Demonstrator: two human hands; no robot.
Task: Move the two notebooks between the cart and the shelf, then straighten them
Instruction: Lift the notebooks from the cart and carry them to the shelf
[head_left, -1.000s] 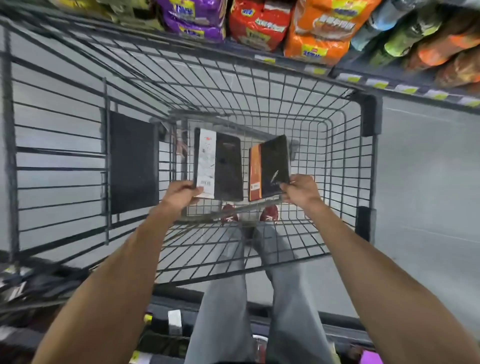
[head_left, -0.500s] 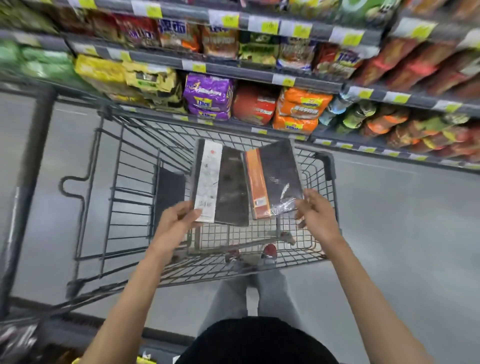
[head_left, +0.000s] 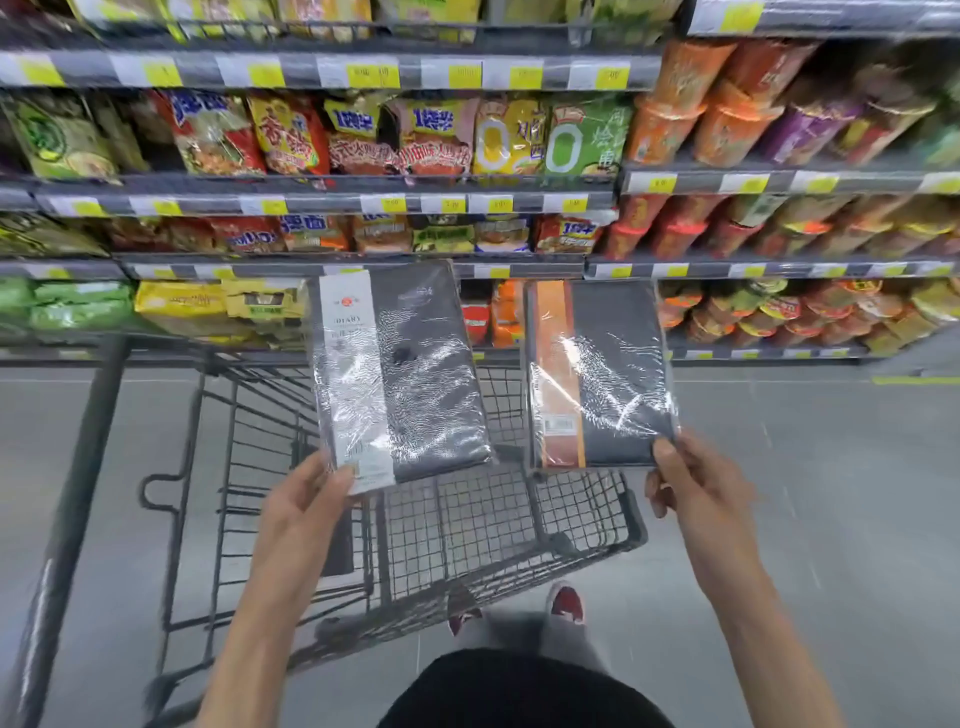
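- The left hand (head_left: 306, 499) is held above the near left part of the dark grey wire shopping cart (head_left: 493, 525). It pinches the white-band notebook (head_left: 410, 374), a black rectangular book in glossy shrink-wrap with a white paper strip down its left side.
- The thumb lies on the front of that book's lower left corner. The book rises away from the hand, over the cart's basket, and tilts slightly to the left.
- The right hand (head_left: 696, 483) is just past the cart's right rim. It grips the orange-band notebook (head_left: 618, 374), a black shrink-wrapped book with an orange strip along its left side.
- The thumb presses the lower right corner, and the book stands up and to the left of the hand, over the cart's right edge.
- The two books are side by side with a gap between them, neither touching the cart.
- Beyond the cart's far end stands the grey metal shelf (head_left: 332, 195), with yellow price tags and packed with bright snack bags.
- A red shoe (head_left: 567, 603) shows on the grey floor by the cart's near end.
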